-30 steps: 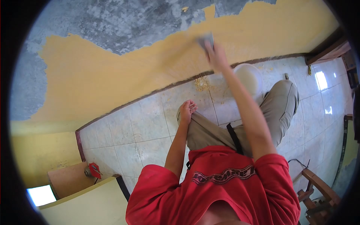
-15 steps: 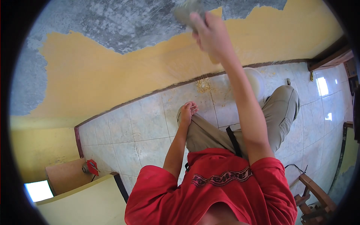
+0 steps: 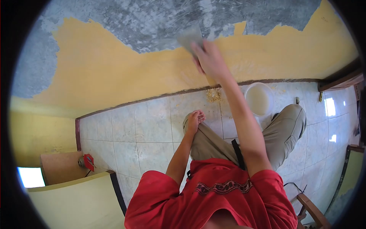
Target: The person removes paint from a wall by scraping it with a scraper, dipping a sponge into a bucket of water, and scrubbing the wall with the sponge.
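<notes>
Scraper (image 3: 189,38) has slid left along the wall (image 3: 114,76) since half a second ago, so it's further from that little yellow tab (image 3: 239,28) sticking up into the grey patch (image 3: 152,23), and the right hand (image 3: 213,59) went with it. The whole view has tipped a bit too, and more of the bucket (image 3: 272,105) shows past the forearm now. Right hand's fingers are wrapped around the scraper's handle, the end of which pokes out below the fist, and the blade sits over the ragged line where yellow paint meets grey. It's pretty blurry, so I honestly can't tell if the blade is touching the wall or just off it. Left hand (image 3: 194,119) is resting on the left knee, fingers loosely curled, with nothing visible in them. Bucket's white, has some cloudy liquid in it, and stands on the tile floor (image 3: 152,156) to the right of the right forearm, close to the dark strip (image 3: 141,102) at the bottom of the wall. Left of that, also by the strip, there's a small heap of yellowish crumbs (image 3: 214,94). Khaki pants (image 3: 213,142), red shirt (image 3: 221,173), knees spread wide, and the bucket is just past the right knee.
</notes>
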Action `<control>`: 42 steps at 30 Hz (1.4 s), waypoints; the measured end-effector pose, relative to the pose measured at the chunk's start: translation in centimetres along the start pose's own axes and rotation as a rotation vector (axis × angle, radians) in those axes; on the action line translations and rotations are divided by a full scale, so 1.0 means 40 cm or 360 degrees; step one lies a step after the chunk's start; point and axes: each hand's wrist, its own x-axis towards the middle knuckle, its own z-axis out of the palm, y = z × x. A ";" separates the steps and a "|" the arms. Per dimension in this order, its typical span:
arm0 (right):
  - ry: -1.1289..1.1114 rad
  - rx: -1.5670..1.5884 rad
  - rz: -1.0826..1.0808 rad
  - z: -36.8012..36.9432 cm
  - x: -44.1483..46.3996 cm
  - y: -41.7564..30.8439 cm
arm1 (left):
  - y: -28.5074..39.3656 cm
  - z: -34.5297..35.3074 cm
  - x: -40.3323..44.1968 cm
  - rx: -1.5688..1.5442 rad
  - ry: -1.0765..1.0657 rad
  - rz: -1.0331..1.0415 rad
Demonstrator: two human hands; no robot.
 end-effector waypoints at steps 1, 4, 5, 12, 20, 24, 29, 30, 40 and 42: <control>0.0113 0.0078 -0.0207 0.010 0.029 -0.052 | 0.002 0.000 0.003 0.0001 -0.0004 0.0023; 0.0355 -0.0054 -0.0411 -0.011 0.089 -0.030 | 0.005 -0.007 0.000 -0.0041 0.0003 0.0015; 0.0440 -0.0272 -0.0444 -0.018 0.078 0.034 | 0.006 -0.007 -0.004 -0.0038 -0.0005 0.0015; 0.0237 -0.0375 0.0813 -0.151 -0.166 0.542 | 0.041 0.056 0.040 0.0138 0.0027 -0.0193; 0.0066 -0.1957 -0.0150 -0.347 -0.028 -0.004 | 0.313 0.657 0.025 -0.0755 -0.1053 0.0228; 0.0162 -0.2142 -0.0173 -0.361 -0.013 -0.139 | 0.468 0.892 -0.027 -0.1239 -0.1011 0.0393; 0.0291 -0.2349 -0.0270 -0.349 -0.017 -0.110 | 0.485 0.946 0.089 -0.1354 -0.1194 0.0497; 0.0345 -0.2342 -0.0278 -0.342 -0.021 -0.104 | 0.487 0.951 0.087 -0.1428 -0.1316 0.0407; 0.0207 -0.2659 -0.0099 -0.298 -0.017 -0.180 | 0.481 0.977 0.062 -0.1715 -0.1439 0.0181; 0.0145 -0.2629 -0.0109 -0.313 0.002 -0.150 | 0.485 0.968 0.061 -0.1667 -0.1396 0.0210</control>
